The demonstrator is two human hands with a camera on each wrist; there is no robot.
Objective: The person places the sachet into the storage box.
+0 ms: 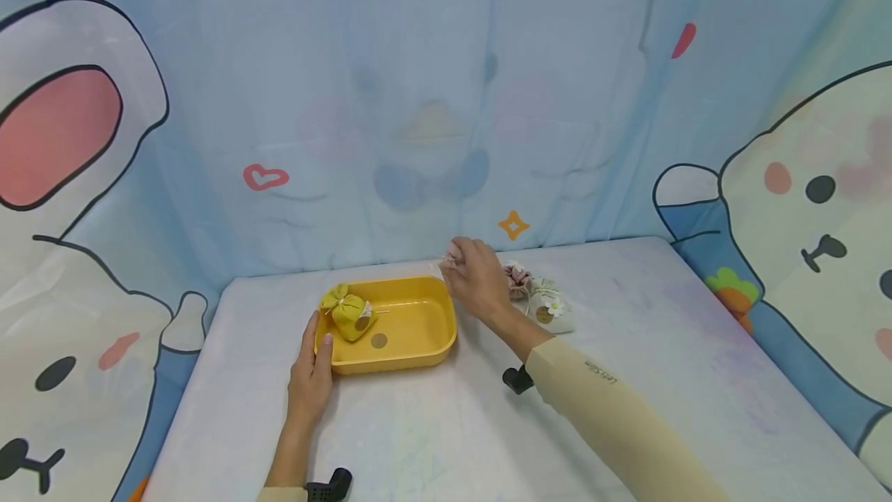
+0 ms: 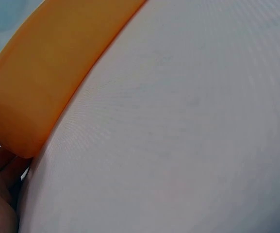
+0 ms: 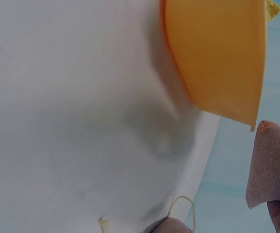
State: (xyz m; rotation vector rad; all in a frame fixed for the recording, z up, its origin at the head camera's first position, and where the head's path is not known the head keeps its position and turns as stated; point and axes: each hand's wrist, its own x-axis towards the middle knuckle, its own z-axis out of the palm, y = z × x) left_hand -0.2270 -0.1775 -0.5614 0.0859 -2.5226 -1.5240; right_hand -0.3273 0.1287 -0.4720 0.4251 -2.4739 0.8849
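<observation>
A yellow plastic tray (image 1: 418, 362) sits on the table, its left end gripped by my left hand (image 1: 310, 382), thumb over the rim and fingers outside. Inside it, at the left, lies a yellow-green drawstring pouch (image 1: 355, 316) with a round tag. My right hand (image 1: 481, 285) is raised just beyond the tray's right end and pinches a dusty-pink cloth pouch (image 3: 271, 167), mostly hidden by the fingers in the head view. Right of that hand, a pink pouch (image 1: 518, 282) and a pale green pouch (image 1: 550, 308) with a white flower lie on the table.
A pale cloth covers the table (image 1: 418, 440). Behind it hangs a blue curtain (image 1: 334, 99) printed with cartoon animals, meeting the table's back edge. Dark wrist cameras are strapped on both wrists, one showing below the right forearm (image 1: 518, 379).
</observation>
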